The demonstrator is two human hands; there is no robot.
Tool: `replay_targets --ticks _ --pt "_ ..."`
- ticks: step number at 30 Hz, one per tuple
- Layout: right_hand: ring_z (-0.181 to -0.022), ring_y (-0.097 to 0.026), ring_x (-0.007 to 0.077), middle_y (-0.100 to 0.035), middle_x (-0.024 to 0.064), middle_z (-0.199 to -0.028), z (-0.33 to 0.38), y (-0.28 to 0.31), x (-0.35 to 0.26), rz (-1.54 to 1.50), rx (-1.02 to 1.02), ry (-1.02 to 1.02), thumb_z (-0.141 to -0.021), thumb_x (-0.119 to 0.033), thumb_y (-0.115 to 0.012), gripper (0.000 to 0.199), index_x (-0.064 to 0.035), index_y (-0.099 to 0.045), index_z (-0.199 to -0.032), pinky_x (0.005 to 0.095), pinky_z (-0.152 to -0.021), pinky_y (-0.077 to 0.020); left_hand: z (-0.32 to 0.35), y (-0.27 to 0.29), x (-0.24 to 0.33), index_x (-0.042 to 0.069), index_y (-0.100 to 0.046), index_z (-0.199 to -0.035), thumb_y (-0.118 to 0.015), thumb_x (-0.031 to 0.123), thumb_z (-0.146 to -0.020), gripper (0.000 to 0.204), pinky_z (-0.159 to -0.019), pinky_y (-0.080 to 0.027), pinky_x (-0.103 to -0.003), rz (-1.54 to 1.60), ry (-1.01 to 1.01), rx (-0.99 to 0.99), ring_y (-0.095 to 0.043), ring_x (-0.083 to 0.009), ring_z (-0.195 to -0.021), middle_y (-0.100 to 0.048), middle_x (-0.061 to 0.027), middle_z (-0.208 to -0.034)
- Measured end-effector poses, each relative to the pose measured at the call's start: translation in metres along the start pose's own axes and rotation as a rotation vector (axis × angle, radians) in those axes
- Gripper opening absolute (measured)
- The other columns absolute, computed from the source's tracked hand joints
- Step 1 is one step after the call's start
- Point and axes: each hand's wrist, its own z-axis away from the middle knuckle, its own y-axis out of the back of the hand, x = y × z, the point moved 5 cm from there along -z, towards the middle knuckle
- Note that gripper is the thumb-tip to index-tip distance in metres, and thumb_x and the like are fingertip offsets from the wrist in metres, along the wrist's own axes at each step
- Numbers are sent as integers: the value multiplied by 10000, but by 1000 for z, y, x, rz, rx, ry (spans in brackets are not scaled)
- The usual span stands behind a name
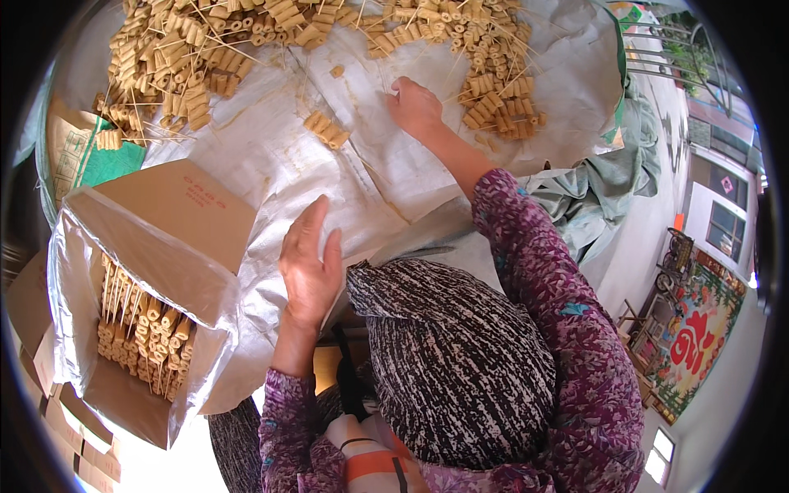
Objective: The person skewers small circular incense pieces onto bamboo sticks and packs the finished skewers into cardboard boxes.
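Note:
My left hand point(307, 267) is raised over the silver sheet point(271, 168), fingers stretched up and thumb apart, holding nothing. Farther off to the right, my right hand point(413, 108) reaches over the same sheet beside a pile of skewers point(497, 99). Its fingers are loosely bent and a little apart, with nothing visible in them. These skewers carry short, tan, tube-shaped rolls on thin sticks. Between my hands lies a single skewer point(327, 130) with several rolls on it, and a loose roll point(337, 71) is just beyond.
A larger heap of skewers point(189, 62) covers the far left. At near left stands an open cardboard box point(177, 201) with a clear plastic liner point(62, 287), partly filled with bundled skewers point(148, 333). Grey-green cloth point(604, 193) bunches along the sheet's right edge.

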Motion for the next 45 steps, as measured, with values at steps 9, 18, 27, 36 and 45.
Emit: replay_targets --ticks 9,18,27,36,45 --pt "-839 -692 301 -702 176 -876 -18 -24 5 -144 -209 -130 -842 -186 -565 239 4 -635 -969 401 -738 -542 0 -14 -63 21 -557 -1286 -611 8 -886 403 -885 -505 -328 317 311 -93 -657 -214 -982 -646 -133 -1187" --pt "-592 -624 120 -654 51 -741 151 -7 -57 -650 -782 215 -904 -164 -610 126 -38 -603 -897 259 -564 -505 -47 -20 -78 36 -317 -1451 -554 188 -984 545 -973 -469 -424 1170 649 107 -524 -298 -1209 -462 -195 -1375" --pt "-720 -640 178 -662 76 -906 71 4 59 -1085 -127 -360 -933 -245 -573 245 -49 -579 -1079 300 -647 -537 -34 -18 -96 76 -433 -1323 -543 215 -988 380 -949 -484 -442 1353 745 228 -538 -288 -1142 -514 -138 -1270" --pt "-745 -623 241 -600 111 -962 5 -6 120 -1343 240 -1003 -906 -336 -628 384 -53 -528 -1145 476 -673 -541 -26 -20 -106 79 -461 -1281 -572 195 -969 351 -904 -514 -441 1358 778 226 -557 -296 -1124 -537 -141 -1252" --pt "-645 -587 162 -599 36 -813 -6 -21 151 -1260 225 -938 -925 -260 -623 170 -98 -579 -950 361 -656 -529 -23 -22 -105 87 -467 -1276 -569 183 -969 337 -902 -516 -441 1371 807 232 -557 -301 -1131 -541 -145 -1252"
